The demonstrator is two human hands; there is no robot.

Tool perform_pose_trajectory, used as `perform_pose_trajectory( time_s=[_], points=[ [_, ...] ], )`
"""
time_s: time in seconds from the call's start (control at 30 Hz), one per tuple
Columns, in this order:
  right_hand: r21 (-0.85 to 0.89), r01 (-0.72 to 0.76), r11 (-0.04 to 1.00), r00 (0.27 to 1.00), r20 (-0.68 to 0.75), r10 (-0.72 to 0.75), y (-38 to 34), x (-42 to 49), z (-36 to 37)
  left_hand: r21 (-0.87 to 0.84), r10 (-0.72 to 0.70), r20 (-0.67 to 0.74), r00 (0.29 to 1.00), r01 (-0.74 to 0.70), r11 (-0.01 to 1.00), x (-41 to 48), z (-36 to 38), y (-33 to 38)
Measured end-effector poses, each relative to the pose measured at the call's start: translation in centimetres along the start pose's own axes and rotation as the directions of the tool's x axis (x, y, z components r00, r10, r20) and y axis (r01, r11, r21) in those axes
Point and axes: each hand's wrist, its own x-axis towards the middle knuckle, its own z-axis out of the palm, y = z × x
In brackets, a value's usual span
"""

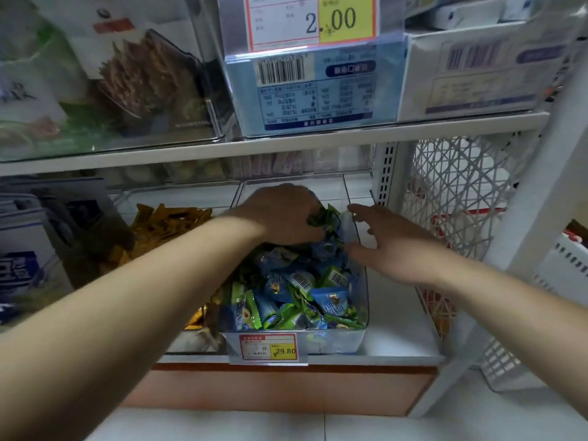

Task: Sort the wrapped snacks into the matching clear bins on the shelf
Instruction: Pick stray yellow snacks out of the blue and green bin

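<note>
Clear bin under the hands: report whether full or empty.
Mostly full: the clear bin holds blue and green wrapped snacks heaped near its rim.

the upper price tag (310, 22), clipped above a blue pack (315, 90), reads "2.00" with a ¥ sign. the lower price tag (269, 346), on the front of the clear bin (359, 337), reads "¥29.80" and "斤". the blue pack bears a barcode, but its small print is too blurred to read.

The clear bin (337, 342) is open-topped but heaped with wrapped snacks (296, 291). The left hand (280, 214) fills its far end, under the upper shelf board (286, 146) at 12 o'clock. Bare shelf (397, 319) lies at 3 o'clock.
</note>
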Motion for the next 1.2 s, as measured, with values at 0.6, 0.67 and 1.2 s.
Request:
perform_pose_trajectory(
  time_s=[0.6, 0.67, 1.2],
  points=[
    [-0.188, -0.048, 0.981, 0.995, 0.082, 0.064, -0.2, -0.5, -0.7, -0.259, 0.144, 0.195, 0.97, -0.091, 0.962, -3.2, 1.9, -4.7],
    [-0.189, -0.044, 0.981, 0.995, 0.082, 0.061, 0.0, -0.4, -0.5, -0.235, 0.126, 0.209, 0.97, -0.075, 0.969, -3.3, 1.3, -4.6],
    [-0.112, 0.008, 0.994, 0.999, 0.041, -0.003, 0.2, -0.3, -0.3, -0.209, 0.171, 0.143, 0.975, -0.139, 0.968, 4.2, 5.0, 0.7]
  ],
)
